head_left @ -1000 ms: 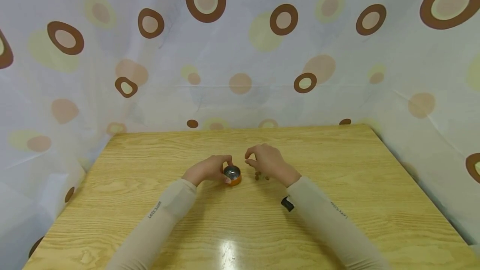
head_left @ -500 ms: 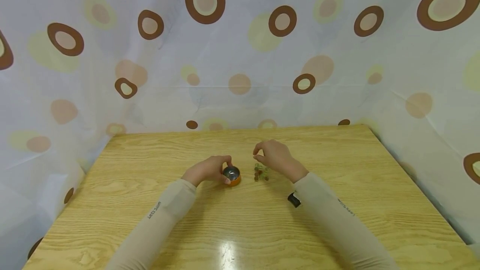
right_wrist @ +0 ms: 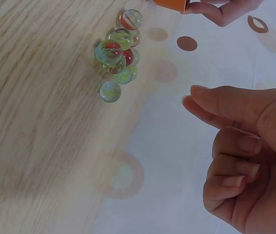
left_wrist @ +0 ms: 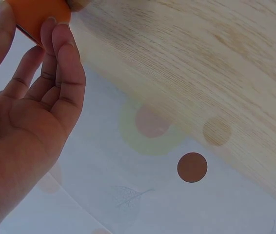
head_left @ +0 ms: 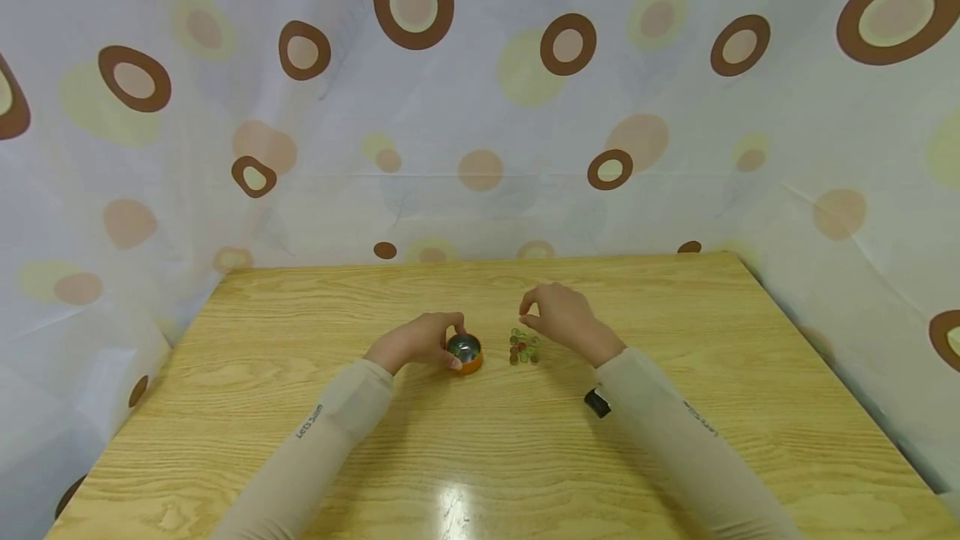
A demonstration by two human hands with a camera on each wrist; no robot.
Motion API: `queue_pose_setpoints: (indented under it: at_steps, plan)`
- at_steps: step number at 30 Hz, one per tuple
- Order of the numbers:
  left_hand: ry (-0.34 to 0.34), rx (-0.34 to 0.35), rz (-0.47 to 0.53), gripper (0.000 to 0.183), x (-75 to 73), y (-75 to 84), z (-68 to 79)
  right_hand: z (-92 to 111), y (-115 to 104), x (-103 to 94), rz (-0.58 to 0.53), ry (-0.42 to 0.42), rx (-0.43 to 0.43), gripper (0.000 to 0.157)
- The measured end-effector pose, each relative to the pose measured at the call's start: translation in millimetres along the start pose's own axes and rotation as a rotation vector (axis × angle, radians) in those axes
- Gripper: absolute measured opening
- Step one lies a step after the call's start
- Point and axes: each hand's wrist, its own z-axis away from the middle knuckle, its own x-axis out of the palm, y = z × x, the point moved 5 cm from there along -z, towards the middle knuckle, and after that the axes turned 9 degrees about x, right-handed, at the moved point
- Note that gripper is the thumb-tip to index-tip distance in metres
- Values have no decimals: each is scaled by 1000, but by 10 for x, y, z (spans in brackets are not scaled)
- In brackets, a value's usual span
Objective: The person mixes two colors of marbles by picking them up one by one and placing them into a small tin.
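Note:
A small orange bowl (head_left: 471, 367) with a shiny metal inside stands near the middle of the table. My left hand (head_left: 423, 338) holds it by the side, thumb at the near rim and fingers on the far side; the left wrist view shows fingertips against its orange wall (left_wrist: 35, 17). Something greenish shows inside the bowl. To its right lies a close cluster of several clear glass marbles (right_wrist: 110, 91) with red, green and yellow swirls. Just behind and right of them hovers my right hand (head_left: 566, 315), thumb and index finger apart with nothing between them, the other fingers curled in.
The wood-grain table (head_left: 300, 407) reaches back to a white curtain (head_left: 480, 107) with brown and yellow circles, which also hangs along both sides. A small black object (head_left: 597, 402) shows beside the right sleeve (head_left: 660, 423).
My right hand has moved right, away from the bowl, uncovering the marbles that it partly hid. The left hand and the bowl have stayed in place.

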Motion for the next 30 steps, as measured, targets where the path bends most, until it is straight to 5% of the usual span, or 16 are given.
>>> queue_pose_setpoints:
  at_steps: [30]
  plan:
    - [-7, -11, -11, 37, 4, -4, 4, 21, 181, 124, 27, -94, 45, 8]
